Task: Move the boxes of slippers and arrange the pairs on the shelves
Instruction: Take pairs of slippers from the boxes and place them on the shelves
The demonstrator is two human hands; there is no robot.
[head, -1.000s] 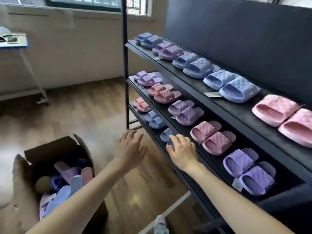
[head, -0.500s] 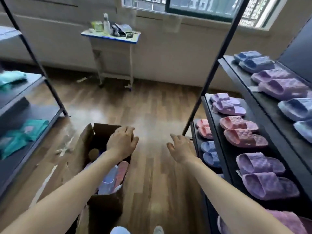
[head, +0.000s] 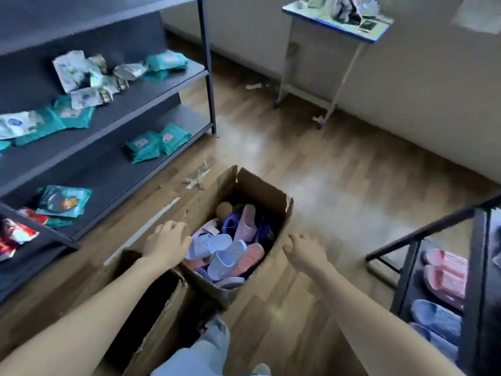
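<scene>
The cardboard box (head: 260,189) is sitting open on the wood floor (head: 339,172), flaps splayed. It's stuffed with a loose jumble of slippers (head: 225,253) in pink, blue and purple. The left hand (head: 166,242) is at the left rim and the right hand (head: 306,252) is at the right rim. So they're well apart with the box between them, fingers curled on both. I honestly can't tell if either one has closed on the cardboard or is only touching it, since the shot is a bit smeary there.

Handling-wise, foam slippers weigh next to nothing, so I'd guess the whole box is light for its bulk. The weak point is the box itself. The card looks tired and torn along the near edge, and the flaps will just fold if you pull on them. I'd grab the side walls low down or get fingers underneath. Or simply slide it across the floor toward the rack (head: 475,267) on the right, where a pink pair (head: 444,270) already sits on a low shelf. The slippers themselves are soft and squashy, so take them by the strap, nothing there to break.
</scene>
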